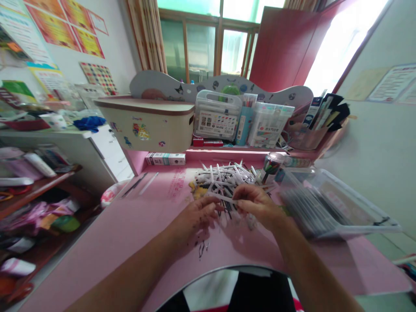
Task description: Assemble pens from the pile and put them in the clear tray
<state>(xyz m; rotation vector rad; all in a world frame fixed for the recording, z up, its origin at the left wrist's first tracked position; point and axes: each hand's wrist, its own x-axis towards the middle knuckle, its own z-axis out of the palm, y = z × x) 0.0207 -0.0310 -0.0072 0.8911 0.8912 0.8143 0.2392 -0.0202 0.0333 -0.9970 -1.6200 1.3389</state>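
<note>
Both my hands meet over a pink desk (130, 225), just in front of a loose pile of white marker pens (224, 175). My left hand (196, 214) and my right hand (256, 203) each pinch an end of one white marker pen (224, 198), held level between them. Ink smudges mark my left hand and the desk below it. A clear plastic tray (328, 203) with several dark pens lies just right of my right hand.
A cream storage box (146, 121), clear marker cases (217, 115) and a pen holder (321, 117) line the back shelf. A small round jar (271, 167) stands behind the pile. Two thin pens (139, 184) lie at the left. Cluttered shelves (35, 190) stand at the far left.
</note>
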